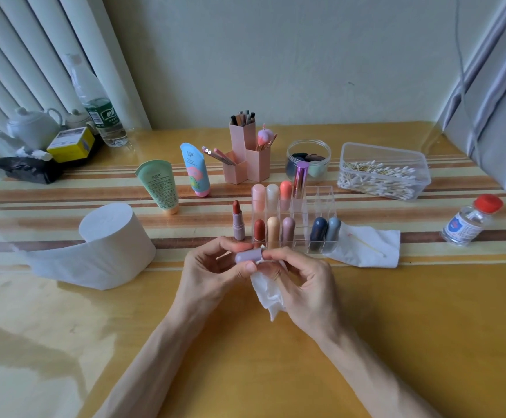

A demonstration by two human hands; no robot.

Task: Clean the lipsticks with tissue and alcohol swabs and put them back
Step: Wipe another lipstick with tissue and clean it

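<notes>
Head view: over the table [381, 327], our left hand [206, 267] pinched the lilac cap [247, 256] while our right hand [303, 279] pinched the tissue [267, 294] against its open end. The uncapped lipstick [238, 221] stood just beside the rack [318, 203]. We judged a careless wrist could topple it and smear the bullet.

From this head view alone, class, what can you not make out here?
Head view, lilac cap: its open end is hidden by the right hand and tissue.
Head view, tissue: part is tucked under the right hand.
Head view, red-capped bottle: label too small to read.
Head view, jar: contents blurred, partly behind a lipstick.
</notes>
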